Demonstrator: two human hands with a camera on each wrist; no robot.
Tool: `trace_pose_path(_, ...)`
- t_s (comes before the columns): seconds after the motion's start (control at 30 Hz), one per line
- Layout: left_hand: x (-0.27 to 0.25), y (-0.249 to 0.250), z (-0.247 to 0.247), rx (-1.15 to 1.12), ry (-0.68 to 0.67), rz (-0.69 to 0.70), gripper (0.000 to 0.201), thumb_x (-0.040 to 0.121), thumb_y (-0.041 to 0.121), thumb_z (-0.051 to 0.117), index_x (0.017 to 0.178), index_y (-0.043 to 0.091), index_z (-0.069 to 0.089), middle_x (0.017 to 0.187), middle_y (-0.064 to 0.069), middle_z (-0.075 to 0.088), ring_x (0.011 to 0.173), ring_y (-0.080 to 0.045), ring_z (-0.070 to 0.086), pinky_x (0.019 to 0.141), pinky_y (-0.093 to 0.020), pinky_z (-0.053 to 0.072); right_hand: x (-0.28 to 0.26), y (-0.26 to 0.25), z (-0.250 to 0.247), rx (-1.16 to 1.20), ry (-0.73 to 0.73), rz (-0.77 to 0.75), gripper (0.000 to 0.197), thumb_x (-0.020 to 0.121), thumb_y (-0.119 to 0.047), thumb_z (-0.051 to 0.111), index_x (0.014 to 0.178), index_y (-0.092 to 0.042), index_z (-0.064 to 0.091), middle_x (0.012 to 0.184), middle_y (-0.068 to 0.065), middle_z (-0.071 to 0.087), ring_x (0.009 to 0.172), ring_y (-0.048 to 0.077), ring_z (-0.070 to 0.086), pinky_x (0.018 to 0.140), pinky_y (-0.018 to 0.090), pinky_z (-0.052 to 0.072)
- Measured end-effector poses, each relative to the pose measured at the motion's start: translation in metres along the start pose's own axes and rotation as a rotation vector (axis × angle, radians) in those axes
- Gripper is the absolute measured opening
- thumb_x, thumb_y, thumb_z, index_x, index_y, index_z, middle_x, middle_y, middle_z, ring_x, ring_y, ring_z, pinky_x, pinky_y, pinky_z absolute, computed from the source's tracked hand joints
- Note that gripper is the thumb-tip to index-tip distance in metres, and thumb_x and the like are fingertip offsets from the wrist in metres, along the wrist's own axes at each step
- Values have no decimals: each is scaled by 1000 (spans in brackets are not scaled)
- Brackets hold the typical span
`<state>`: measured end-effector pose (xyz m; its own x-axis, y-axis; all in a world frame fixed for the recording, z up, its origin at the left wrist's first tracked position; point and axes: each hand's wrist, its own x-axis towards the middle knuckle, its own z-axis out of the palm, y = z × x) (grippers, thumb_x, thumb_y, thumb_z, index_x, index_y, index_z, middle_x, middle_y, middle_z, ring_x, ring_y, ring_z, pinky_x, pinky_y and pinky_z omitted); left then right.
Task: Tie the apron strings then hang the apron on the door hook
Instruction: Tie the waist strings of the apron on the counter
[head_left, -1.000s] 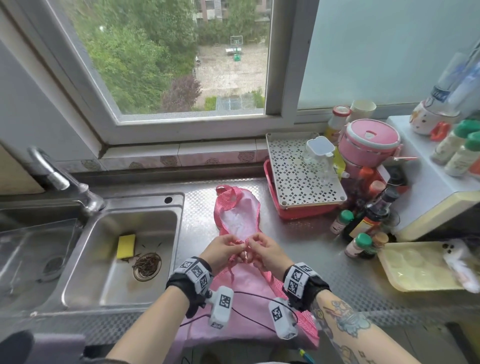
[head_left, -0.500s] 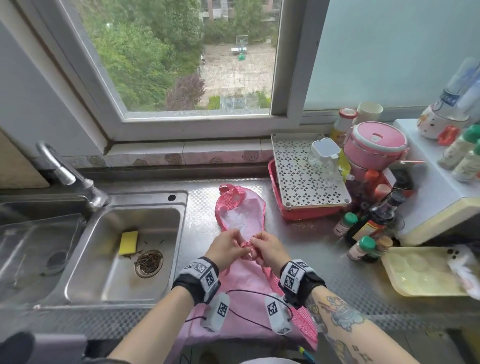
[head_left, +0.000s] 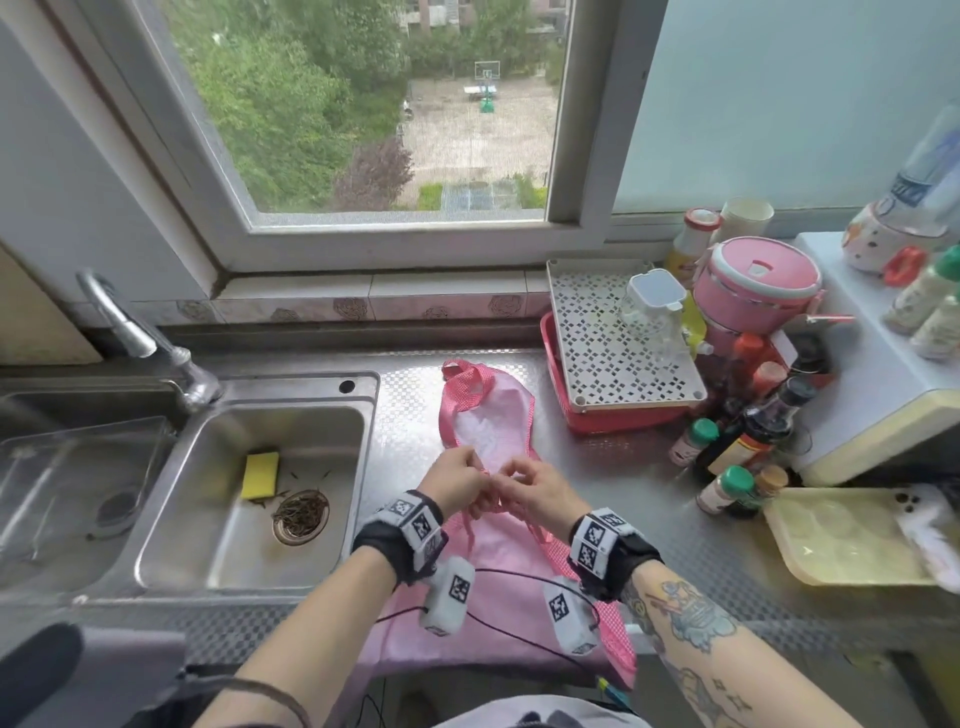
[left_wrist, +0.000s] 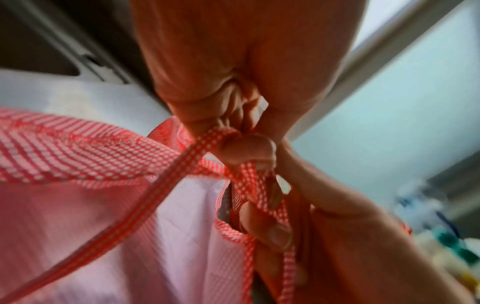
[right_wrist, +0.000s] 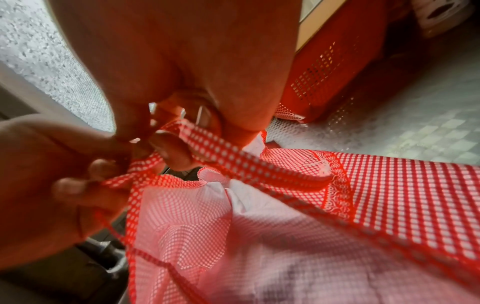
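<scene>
A pink apron (head_left: 488, 415) with red-checked trim lies on the steel counter (head_left: 613, 483), its neck loop toward the window and its hem hanging over the front edge. My left hand (head_left: 460, 480) and right hand (head_left: 537, 491) meet above its waist. Each pinches a red-checked apron string (left_wrist: 182, 164) (right_wrist: 233, 158). In the wrist views the strings cross between curled fingers, and the crossing itself is partly hidden by them. No door hook is in view.
A steel sink (head_left: 249, 493) with a yellow sponge (head_left: 261, 474) lies to the left, beside a tap (head_left: 135, 338). A red drying rack (head_left: 618, 358) stands right of the apron. Bottles (head_left: 748, 441), a pink pot (head_left: 756, 286) and a yellow tray (head_left: 852, 540) crowd the right.
Both hands stay together over the apron's waist, fingers working the strings with small shifts. The head view has tilted a little, so the scene sits slightly lower and to the right.
</scene>
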<state>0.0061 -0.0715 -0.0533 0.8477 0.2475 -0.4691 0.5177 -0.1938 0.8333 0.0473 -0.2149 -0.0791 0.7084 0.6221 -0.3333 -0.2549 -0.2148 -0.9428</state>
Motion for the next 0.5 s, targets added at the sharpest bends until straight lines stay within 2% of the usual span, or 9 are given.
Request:
trace_pose_path(0.03, 0, 0, -1, -84, -30, -46, 22, 80, -6, 57, 69, 7, 44, 58, -12, 57, 47, -23, 55, 50, -37, 51, 0, 0, -2, 0, 6, -10, 22, 87, -21, 66, 73, -7, 56, 62, 7, 55, 49, 11, 46, 44, 17, 36)
trace_pose_path(0.1, -1, 0, -3, -189, -68, -109, 24, 80, -7, 60, 67, 8, 45, 63, -12, 55, 53, -24, 54, 46, -31, 48, 0, -1, -3, -10, 31, -34, 32, 84, -21, 71, 55, -14, 57, 53, 1, 54, 47, 11, 46, 47, 18, 36)
trace_pose_path(0.17, 1, -1, -2, -203, -85, -134, 22, 77, -6, 62, 68, 7, 46, 67, -15, 56, 64, -29, 57, 53, -33, 47, 0, 0, -1, -69, 64, -42, 40, 81, -27, 73, 46, -18, 57, 48, -1, 53, 45, 10, 46, 47, 18, 36)
trace_pose_path(0.23, 1, -1, -2, -179, -125, -143, 17, 77, -2, 60, 70, 6, 47, 69, -21, 58, 68, -31, 56, 58, -35, 44, 0, 3, 0, -152, 77, -53, 44, 82, -37, 70, 44, -16, 59, 47, 0, 55, 44, 9, 46, 49, 18, 36)
trace_pose_path(0.3, 1, -3, -2, -212, -180, -167, 15, 81, -1, 57, 70, 5, 48, 74, -27, 58, 64, -29, 55, 52, -30, 41, 0, 4, 1, -215, 78, -60, 48, 85, -43, 64, 46, -14, 63, 49, 2, 58, 45, 10, 46, 52, 22, 38)
trace_pose_path(0.4, 3, -7, -3, -275, -167, -186, 20, 83, -4, 57, 68, 5, 49, 68, -22, 58, 55, -24, 53, 47, -27, 39, -2, 2, 1, -310, 77, -81, 49, 86, -50, 56, 53, -16, 67, 58, 0, 62, 51, 9, 50, 59, 27, 43)
trace_pose_path(0.5, 5, -10, -3, -320, -117, -193, 24, 82, -1, 65, 62, 4, 53, 60, -17, 59, 51, -23, 56, 48, -27, 44, -1, 2, 2, -409, 63, -90, 38, 81, -51, 62, 60, -21, 70, 68, -2, 67, 60, 9, 58, 63, 33, 48)
